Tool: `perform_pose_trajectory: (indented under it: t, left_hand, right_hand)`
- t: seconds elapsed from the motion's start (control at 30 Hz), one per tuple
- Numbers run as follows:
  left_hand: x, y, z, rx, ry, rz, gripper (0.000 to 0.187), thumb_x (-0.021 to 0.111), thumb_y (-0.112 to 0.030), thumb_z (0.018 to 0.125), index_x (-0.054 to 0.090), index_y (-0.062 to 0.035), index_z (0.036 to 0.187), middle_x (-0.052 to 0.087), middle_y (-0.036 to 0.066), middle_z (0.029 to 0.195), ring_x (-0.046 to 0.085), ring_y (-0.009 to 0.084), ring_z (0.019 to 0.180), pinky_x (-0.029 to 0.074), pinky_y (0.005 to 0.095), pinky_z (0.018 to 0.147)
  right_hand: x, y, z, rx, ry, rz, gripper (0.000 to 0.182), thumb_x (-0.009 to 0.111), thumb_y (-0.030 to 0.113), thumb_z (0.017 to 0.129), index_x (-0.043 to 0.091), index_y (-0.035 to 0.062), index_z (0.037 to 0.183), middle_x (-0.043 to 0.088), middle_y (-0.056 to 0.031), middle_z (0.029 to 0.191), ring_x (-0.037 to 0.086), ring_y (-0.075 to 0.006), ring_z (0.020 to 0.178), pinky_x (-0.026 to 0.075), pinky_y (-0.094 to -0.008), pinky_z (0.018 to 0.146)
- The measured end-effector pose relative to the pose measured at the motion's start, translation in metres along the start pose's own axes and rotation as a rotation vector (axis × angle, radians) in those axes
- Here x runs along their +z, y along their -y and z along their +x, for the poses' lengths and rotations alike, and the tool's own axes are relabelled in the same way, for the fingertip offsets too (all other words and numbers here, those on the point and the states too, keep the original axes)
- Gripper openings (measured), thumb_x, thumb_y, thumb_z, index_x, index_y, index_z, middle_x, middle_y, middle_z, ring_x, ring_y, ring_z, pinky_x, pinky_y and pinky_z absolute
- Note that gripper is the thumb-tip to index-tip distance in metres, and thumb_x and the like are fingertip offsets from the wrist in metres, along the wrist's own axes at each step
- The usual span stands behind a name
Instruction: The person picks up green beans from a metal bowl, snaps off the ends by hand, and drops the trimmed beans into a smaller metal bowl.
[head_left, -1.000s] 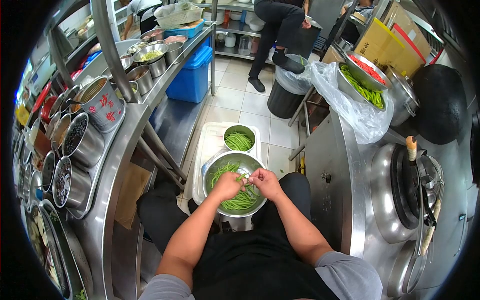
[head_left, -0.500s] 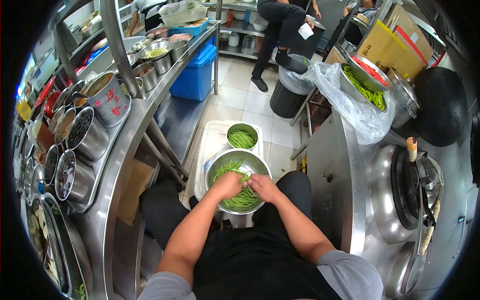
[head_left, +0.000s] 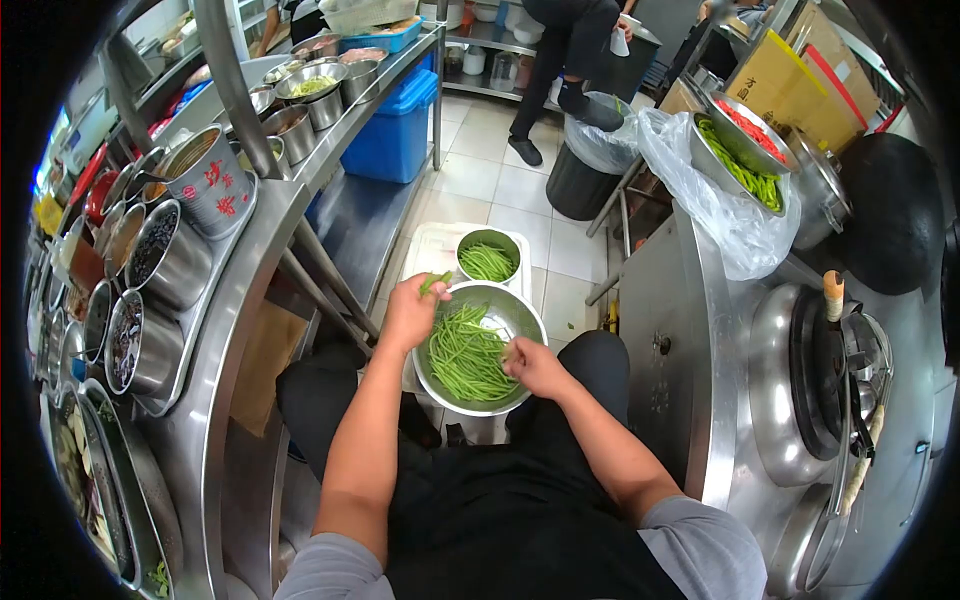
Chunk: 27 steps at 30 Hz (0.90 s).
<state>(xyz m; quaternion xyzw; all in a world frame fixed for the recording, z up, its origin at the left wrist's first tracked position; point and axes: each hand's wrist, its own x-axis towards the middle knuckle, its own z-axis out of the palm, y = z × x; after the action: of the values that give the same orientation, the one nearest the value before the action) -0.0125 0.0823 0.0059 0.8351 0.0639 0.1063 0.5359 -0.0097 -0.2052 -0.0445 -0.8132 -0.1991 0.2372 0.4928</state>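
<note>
A large steel bowl [head_left: 537,322] in front of me holds many long green beans [head_left: 466,362]. My left hand [head_left: 409,312] is raised at the bowl's upper left rim, its fingers closed on green bean pieces [head_left: 436,284]. Over the right part of the bowl is my right hand [head_left: 532,366], its fingers pinched together at the edge of the beans; what they hold, if anything, is too small to name. Just beyond the bowl stands a smaller steel pot [head_left: 488,235] with more green beans [head_left: 489,262] inside, on a white stool or lid [head_left: 428,246].
At left, a steel counter [head_left: 262,235] carries pots and a can. A stove [head_left: 775,400] with a wok and ladles is at right. Ahead are a bin [head_left: 578,188], a blue tub [head_left: 385,140] and a seated person's legs [head_left: 545,75].
My hands have parted. My left hand has moved up and left with bean pieces, and my right hand has shifted slightly right. The camera view has shifted a little.
</note>
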Motion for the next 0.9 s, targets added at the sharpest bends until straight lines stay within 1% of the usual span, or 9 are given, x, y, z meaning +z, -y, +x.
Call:
perform_pose_trajectory:
  t: [0.03, 0.07, 0.13, 0.2, 0.27, 0.3, 0.4, 0.73, 0.9]
  left_hand:
    - [0.006, -0.004, 0.001, -0.069, -0.048, -0.239, 0.018, 0.064, -0.015, 0.099, 0.074, -0.0018, 0.107, 0.079, 0.012, 0.093, 0.071, 0.0229, 0.080, 0.054, 0.0387, 0.076]
    - [0.015, -0.006, -0.003, -0.067, -0.040, -0.238, 0.018, 0.064, -0.015, 0.099, 0.074, -0.0018, 0.107, 0.079, 0.012, 0.093, 0.071, 0.0229, 0.080, 0.054, 0.0387, 0.076]
    - [0.040, -0.002, -0.018, -0.274, 0.064, -0.391, 0.019, 0.064, -0.016, 0.102, 0.073, 0.0010, 0.105, 0.077, 0.006, 0.094, 0.066, 0.0119, 0.081, 0.052, 0.0304, 0.070]
    - [0.072, 0.011, -0.033, -0.269, 0.081, -0.407, 0.017, 0.065, -0.015, 0.102, 0.073, -0.0005, 0.108, 0.077, 0.007, 0.094, 0.067, 0.0128, 0.079, 0.053, 0.0278, 0.069]
    - [0.073, -0.024, -0.045, -0.431, 0.109, -0.522, 0.016, 0.066, -0.012, 0.102, 0.072, 0.0003, 0.110, 0.077, 0.008, 0.095, 0.067, 0.0137, 0.079, 0.054, 0.0294, 0.070]
    - [0.078, -0.021, -0.045, -0.428, 0.098, -0.468, 0.016, 0.065, -0.012, 0.102, 0.072, 0.0006, 0.110, 0.076, 0.009, 0.095, 0.067, 0.0137, 0.079, 0.055, 0.0299, 0.070]
    - [0.089, -0.005, -0.043, -0.420, 0.055, -0.499, 0.016, 0.064, -0.011, 0.102, 0.072, 0.0011, 0.108, 0.076, 0.009, 0.097, 0.068, 0.0136, 0.081, 0.055, 0.0314, 0.071]
    - [0.084, 0.009, -0.035, -0.528, -0.077, -0.735, 0.020, 0.058, -0.018, 0.106, 0.067, -0.0037, 0.116, 0.077, 0.008, 0.102, 0.066, 0.0131, 0.083, 0.048, 0.0286, 0.073]
    - [0.088, 0.014, -0.034, -0.296, -0.119, -0.393, 0.017, 0.064, -0.014, 0.102, 0.072, 0.0003, 0.105, 0.078, 0.009, 0.090, 0.070, 0.0170, 0.080, 0.054, 0.0340, 0.075]
  right_hand:
    - [-0.001, -0.002, 0.001, -0.137, -0.091, -0.502, 0.045, 0.073, 0.012, 0.092, 0.058, -0.0042, 0.131, 0.071, -0.0172, 0.114, 0.071, -0.0239, 0.098, 0.057, -0.0342, 0.087]
    - [0.000, -0.004, 0.002, -0.133, -0.097, -0.500, 0.045, 0.073, 0.012, 0.092, 0.058, -0.0042, 0.131, 0.071, -0.0172, 0.114, 0.071, -0.0239, 0.098, 0.057, -0.0342, 0.087]
    - [0.010, 0.000, 0.012, 0.132, 0.057, -0.029, 0.055, 0.075, 0.017, 0.093, 0.054, -0.0059, 0.139, 0.067, -0.0179, 0.125, 0.070, -0.0269, 0.106, 0.055, -0.0370, 0.096]
    - [0.023, -0.004, 0.018, 0.079, 0.059, 0.220, 0.051, 0.071, 0.020, 0.098, 0.054, -0.0055, 0.139, 0.070, -0.0147, 0.118, 0.070, -0.0229, 0.098, 0.056, -0.0353, 0.092]
    - [0.032, -0.011, 0.022, 0.205, 0.165, 0.841, 0.037, 0.064, 0.020, 0.104, 0.058, -0.0017, 0.134, 0.071, -0.0089, 0.105, 0.067, -0.0162, 0.089, 0.055, -0.0303, 0.082]
    - [0.039, 0.005, 0.019, 0.254, 0.038, 0.836, 0.021, 0.058, 0.019, 0.107, 0.064, 0.0024, 0.119, 0.067, -0.0028, 0.089, 0.060, -0.0102, 0.077, 0.049, -0.0253, 0.071]
    - [0.039, 0.003, 0.022, 0.253, -0.005, 0.791, 0.018, 0.058, 0.020, 0.107, 0.066, 0.0041, 0.105, 0.061, 0.0001, 0.081, 0.053, -0.0098, 0.070, 0.044, -0.0245, 0.065]
    - [0.044, 0.004, 0.031, 0.183, -0.051, 0.581, 0.020, 0.058, 0.020, 0.107, 0.065, 0.0050, 0.096, 0.056, 0.0022, 0.074, 0.048, -0.0079, 0.065, 0.040, -0.0238, 0.062]
    - [0.044, -0.004, 0.035, 0.163, -0.049, 0.383, 0.020, 0.061, 0.019, 0.105, 0.066, 0.0050, 0.091, 0.059, 0.0009, 0.075, 0.051, -0.0097, 0.066, 0.043, -0.0271, 0.063]
